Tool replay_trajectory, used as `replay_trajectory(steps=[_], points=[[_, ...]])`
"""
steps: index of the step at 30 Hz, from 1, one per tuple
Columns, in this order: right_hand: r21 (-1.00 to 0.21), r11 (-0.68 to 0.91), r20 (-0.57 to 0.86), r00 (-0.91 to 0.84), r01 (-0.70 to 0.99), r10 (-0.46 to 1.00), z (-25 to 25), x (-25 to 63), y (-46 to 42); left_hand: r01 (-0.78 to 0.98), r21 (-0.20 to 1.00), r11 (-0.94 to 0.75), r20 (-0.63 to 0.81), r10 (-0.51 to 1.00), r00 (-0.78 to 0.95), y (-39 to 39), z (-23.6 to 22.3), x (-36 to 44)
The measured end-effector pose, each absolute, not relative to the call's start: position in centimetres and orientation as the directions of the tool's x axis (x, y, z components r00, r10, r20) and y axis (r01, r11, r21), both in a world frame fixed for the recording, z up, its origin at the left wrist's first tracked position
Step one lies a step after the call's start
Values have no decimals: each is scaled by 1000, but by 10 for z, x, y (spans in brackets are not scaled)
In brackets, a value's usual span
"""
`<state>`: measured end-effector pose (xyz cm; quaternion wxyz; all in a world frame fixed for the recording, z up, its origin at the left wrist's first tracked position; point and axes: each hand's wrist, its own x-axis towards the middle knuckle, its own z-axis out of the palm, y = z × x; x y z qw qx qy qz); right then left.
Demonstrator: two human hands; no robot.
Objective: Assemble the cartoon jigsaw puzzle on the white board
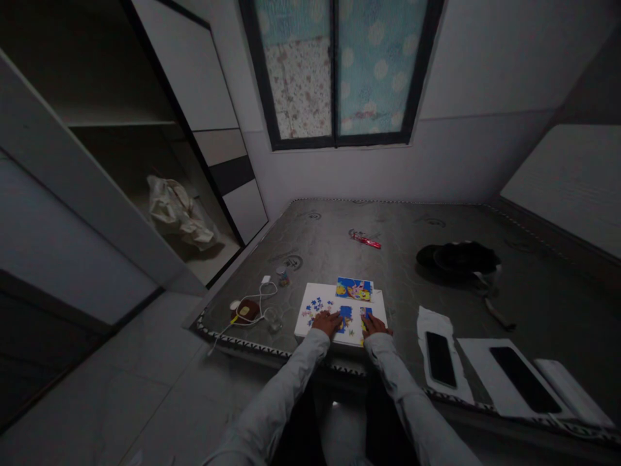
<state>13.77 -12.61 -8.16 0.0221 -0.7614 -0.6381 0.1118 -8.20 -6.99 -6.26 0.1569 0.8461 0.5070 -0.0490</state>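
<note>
- The left hand lies flat on the white rectangular puzzle board, its fingers spread and pressing down near the blue joined patch of puzzle pieces; it seems to grip nothing, though the dim light leaves this uncertain.
- The right hand rests at the board's near right part, fingers lightly curled over a small blue-and-yellow puzzle piece; whether the piece is pinched or only touched I cannot tell.
- The joined patch lies between the two hands, at about 3 o'clock from the left fingers and 9 o'clock from the right; the left hand appears closer, touching it.
- Loose blue pieces are scattered at 11 o'clock from the left hand, still on the board.
- A bright cartoon reference picture, its long axis running side to side, sits at the board's far edge, at 12 o'clock from both hands.
- The board lies on a grey mattress; a white charger with cable lies at 9 o'clock, and two dark phones on white sheets at 3 o'clock.
</note>
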Motion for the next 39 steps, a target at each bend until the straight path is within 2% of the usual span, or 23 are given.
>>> replay_trajectory(steps=[4,13,29,39], points=[[-192,-183,-96,167,964,981,-84,141,-126,867,223,-445,-215,846,489,-70,-62,-81],[-237,-149,-17,149,960,989,-93,156,-136,853,143,-502,-185,833,521,-76,-53,-81],[-260,-175,-2,181,950,984,-110,155,-135,858,196,-475,-159,848,506,-70,-75,-81],[-331,-143,99,185,933,978,-115,155,-139,858,202,-472,-134,855,501,-77,-59,-78]])
